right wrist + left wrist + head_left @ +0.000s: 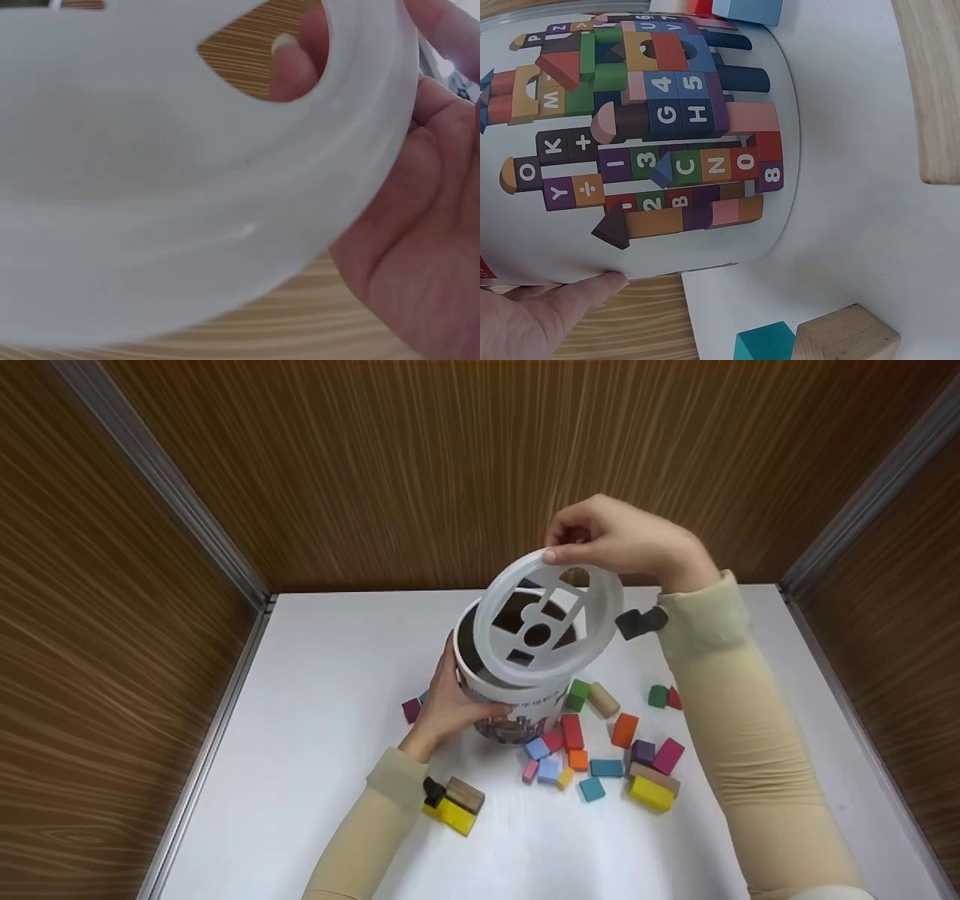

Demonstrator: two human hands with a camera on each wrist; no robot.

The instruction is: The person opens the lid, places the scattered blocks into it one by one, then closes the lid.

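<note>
My left hand [442,709] curls around a white tub [510,712] at frame centre; its label pictures blocks printed with letters and numbers such as G, H, 4, 5. My right hand [622,540] pinches the translucent shape-sorter lid [551,619], tilted above the tub's opening. Coloured blocks [600,750] lie scattered on the white desk [322,660], lower right of the tub.

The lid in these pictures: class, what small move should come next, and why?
Probably set the lid aside on the table. The right hand pinches its rim, tilted above the open tub that the left hand holds, while blocks lie scattered outside.
</note>
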